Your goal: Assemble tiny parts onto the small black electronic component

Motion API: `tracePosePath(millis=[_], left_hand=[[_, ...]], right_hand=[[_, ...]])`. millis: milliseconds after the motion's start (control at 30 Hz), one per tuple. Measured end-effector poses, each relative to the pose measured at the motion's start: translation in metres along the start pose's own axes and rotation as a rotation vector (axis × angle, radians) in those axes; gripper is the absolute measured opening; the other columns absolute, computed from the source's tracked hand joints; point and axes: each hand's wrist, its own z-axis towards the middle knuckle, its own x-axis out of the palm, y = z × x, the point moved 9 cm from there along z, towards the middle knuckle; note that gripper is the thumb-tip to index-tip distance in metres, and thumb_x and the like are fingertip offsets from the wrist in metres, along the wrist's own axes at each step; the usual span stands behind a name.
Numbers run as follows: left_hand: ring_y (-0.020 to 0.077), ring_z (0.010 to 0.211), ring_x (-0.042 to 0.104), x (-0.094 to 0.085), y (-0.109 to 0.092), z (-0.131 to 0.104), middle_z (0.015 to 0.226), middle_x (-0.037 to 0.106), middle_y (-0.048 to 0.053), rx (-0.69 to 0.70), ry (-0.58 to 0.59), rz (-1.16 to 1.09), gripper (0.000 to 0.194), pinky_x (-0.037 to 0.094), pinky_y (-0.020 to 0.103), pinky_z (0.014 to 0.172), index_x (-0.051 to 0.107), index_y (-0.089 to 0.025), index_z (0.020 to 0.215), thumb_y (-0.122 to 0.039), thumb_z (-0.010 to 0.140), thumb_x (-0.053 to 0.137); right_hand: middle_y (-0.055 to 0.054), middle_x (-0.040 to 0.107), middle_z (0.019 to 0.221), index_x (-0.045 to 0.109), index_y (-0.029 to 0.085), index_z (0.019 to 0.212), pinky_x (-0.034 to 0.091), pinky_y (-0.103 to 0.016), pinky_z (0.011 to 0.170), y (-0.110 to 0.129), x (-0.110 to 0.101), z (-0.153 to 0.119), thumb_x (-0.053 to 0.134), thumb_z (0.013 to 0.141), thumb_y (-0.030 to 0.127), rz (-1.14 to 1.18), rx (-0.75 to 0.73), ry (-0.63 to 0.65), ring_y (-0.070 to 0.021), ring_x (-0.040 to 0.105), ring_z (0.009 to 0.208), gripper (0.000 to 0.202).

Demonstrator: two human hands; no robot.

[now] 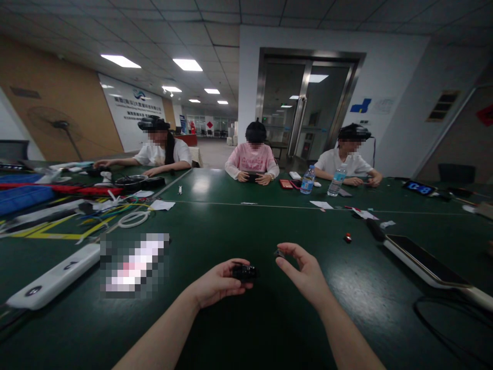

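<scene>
Above the green surface (185, 226), the left hand (217, 283) is gripping a glossy black object (246, 273) while the right hand (306, 272), apart from it, is pinching a small dark piece (279, 253), likely needing light, steady pressure.

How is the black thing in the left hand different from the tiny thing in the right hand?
Size: the black object looks bigger than the small piece.
Colour: the black object is shiny black; the small piece looks dark grey.
Hold: the left hand grips the black object with several fingers; the right hand pinches the small piece by its fingertips.
Both are dark.
</scene>
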Motion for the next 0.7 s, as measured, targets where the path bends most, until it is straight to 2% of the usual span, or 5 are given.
tracePosePath(millis=[700], left_hand=[[0.0203, 0.093, 0.065, 0.0005, 0.0008, 0.0002, 0.112, 0.06, 0.008, 0.001, 0.025, -0.003, 0.054, 0.046, 0.027, 0.08, 0.052, -0.02, 0.111, -0.005, 0.064, 0.073]], right_hand=[[-0.004, 0.064, 0.097, 0.062, 0.022, 0.101, 0.043, -0.039, 0.089, -0.0079, 0.0078, 0.0012, 0.061, 0.075, 0.038, -0.007, 0.031, 0.056, -0.0201, 0.058, 0.096, 0.031]])
